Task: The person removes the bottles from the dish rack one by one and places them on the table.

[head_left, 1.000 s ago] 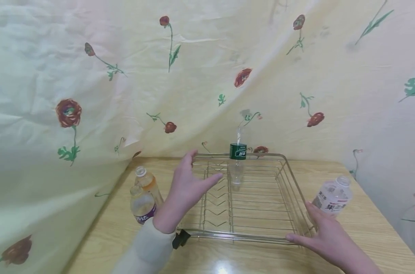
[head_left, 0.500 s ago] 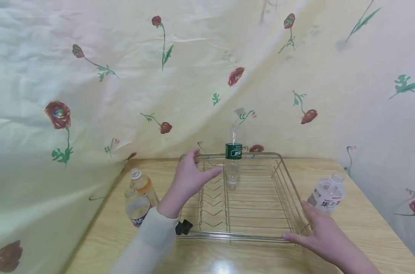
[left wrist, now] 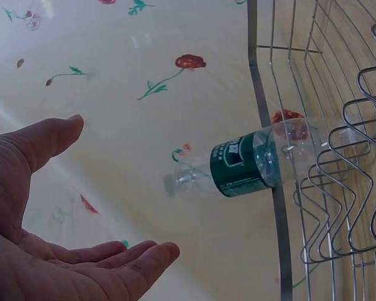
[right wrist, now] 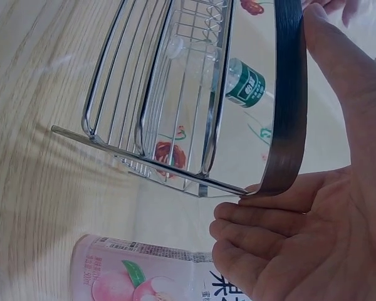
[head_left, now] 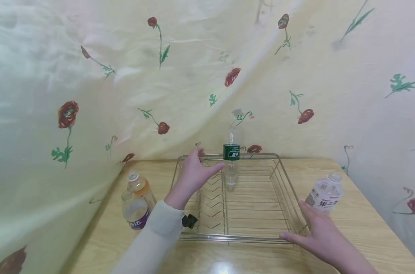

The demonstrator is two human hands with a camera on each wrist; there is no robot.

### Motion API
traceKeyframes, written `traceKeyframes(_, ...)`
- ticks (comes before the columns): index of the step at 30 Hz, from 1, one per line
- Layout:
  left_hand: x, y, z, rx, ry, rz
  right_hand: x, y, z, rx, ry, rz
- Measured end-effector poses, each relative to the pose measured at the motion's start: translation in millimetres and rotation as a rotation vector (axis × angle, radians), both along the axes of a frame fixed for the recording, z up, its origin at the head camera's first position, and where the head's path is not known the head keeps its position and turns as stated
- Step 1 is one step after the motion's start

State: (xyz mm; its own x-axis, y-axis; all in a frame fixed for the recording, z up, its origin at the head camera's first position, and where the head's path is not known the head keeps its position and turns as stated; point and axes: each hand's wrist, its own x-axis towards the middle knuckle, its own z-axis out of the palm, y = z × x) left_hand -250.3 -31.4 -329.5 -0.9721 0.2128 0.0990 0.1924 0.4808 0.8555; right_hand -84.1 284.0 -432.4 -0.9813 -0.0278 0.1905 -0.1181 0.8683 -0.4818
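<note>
A clear plastic bottle with a green label stands in the back part of a wire dish rack, near its far rim. My left hand reaches over the left side of the rack, thumb and fingers spread apart, the thumb just left of the bottle. Nothing lies between those fingers. At the near right corner of the rack, my right hand touches it, thumb along the front rim and extended fingers along the right side.
Right of the rack stands a bottle with a white-and-pink label, close to my right fingers. Left of my sleeve are an orange-tinted bottle and a purple-label bottle. Flowered cloth hangs behind the wooden table.
My left hand has moved slightly closer to the green-labelled bottle. The whole head view has shifted a little. My right hand keeps its place at the rack corner.
</note>
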Motion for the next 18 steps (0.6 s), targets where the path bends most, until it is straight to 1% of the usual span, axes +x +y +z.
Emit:
traceKeyframes(3, -3.8, 4.0, -2.7, 0.012, -0.006, 0.003, 1.5, -1, 1.9, -0.011, 0.01, 0.0)
traceKeyframes(9, -15.8, 13.4, -8.6, 0.002, -0.03, 0.023, -3.1, -1, 2.0, -0.022, 0.015, -0.001)
traceKeyframes(14, -26.4, 21.0, -13.1, -0.026, -0.055, 0.037, -7.1, 1, 2.7, -0.017, -0.002, -0.005)
traceKeyframes(18, -36.1, 28.3, -17.3, -0.055, -0.061, 0.035, -10.4, 4, 4.3, -0.007, -0.009, -0.012)
